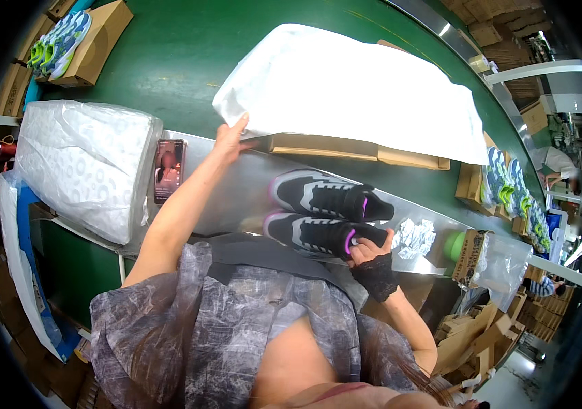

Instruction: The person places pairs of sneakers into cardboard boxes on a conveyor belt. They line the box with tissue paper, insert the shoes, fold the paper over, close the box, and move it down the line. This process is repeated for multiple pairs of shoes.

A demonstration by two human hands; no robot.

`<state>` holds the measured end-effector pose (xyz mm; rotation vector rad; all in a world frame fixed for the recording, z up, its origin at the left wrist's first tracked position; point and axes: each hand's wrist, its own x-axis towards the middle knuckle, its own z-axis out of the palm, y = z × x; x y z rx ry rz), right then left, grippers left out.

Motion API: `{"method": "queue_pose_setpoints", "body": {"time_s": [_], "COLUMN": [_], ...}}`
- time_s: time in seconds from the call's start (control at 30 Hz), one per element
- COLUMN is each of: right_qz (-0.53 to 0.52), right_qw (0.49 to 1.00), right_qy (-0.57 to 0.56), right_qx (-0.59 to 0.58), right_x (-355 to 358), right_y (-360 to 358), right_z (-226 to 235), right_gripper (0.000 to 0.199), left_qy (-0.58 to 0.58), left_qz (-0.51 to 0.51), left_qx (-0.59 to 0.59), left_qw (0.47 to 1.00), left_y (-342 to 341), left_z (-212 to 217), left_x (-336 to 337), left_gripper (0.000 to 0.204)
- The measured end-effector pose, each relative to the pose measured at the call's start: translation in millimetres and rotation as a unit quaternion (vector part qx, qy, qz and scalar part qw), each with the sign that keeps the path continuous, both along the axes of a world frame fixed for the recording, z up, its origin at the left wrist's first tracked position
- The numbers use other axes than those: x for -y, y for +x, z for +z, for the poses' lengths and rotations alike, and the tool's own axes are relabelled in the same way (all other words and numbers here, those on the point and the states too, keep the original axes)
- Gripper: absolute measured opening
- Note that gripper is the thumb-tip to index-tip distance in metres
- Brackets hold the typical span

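A large sheet of white paper [352,88] lies over a cardboard box [325,146], whose near side shows below it. My left hand [231,141] pinches the sheet's near left corner. On the metal worktop in front of me, two black and grey sneakers with purple trim lie side by side, heels to the right. My right hand [369,253], in a black lace fingerless glove, grips the nearer sneaker [304,234] at its heel collar. The farther sneaker [325,195] rests untouched beside it.
A phone [169,170] lies left, beside a plastic-wrapped white pack [86,167]. Small silvery-white pieces [413,240] sit right of the sneakers, near a round green object [453,245]. Blue-green sneakers [62,44] rest on a box far left; more sneakers [502,180] stand right.
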<state>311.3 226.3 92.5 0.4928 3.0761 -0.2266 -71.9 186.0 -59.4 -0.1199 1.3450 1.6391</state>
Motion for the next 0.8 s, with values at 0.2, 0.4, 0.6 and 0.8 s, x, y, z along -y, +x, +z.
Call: {"method": "queue_pose_setpoints", "body": {"time_s": [0.2, 0.4, 0.6, 0.8], "right_qz": [-0.005, -0.431, -0.358, -0.043], "right_qw": [0.998, 0.729, 0.758, 0.88], "right_qy": [-0.056, -0.443, -0.463, -0.347], "right_qx": [-0.038, -0.293, -0.286, -0.321], "right_x": [-55, -137, -157, -104], "right_y": [-58, -141, -241, -253], "right_z": [88, 45, -73, -84], "right_gripper": [0.014, 0.03, 0.019, 0.023], "left_qy": [-0.057, -0.014, 0.132, 0.049], "left_qz": [0.07, 0.08, -0.002, -0.269], "left_qx": [-0.204, -0.428, -0.445, -0.434], "left_qw": [0.975, 0.9, 0.886, 0.859], "left_y": [-25, -21, 28, 23], "left_z": [13, 63, 115, 99], "left_x": [32, 24, -27, -68], "left_gripper": [0.037, 0.026, 0.038, 0.056]}}
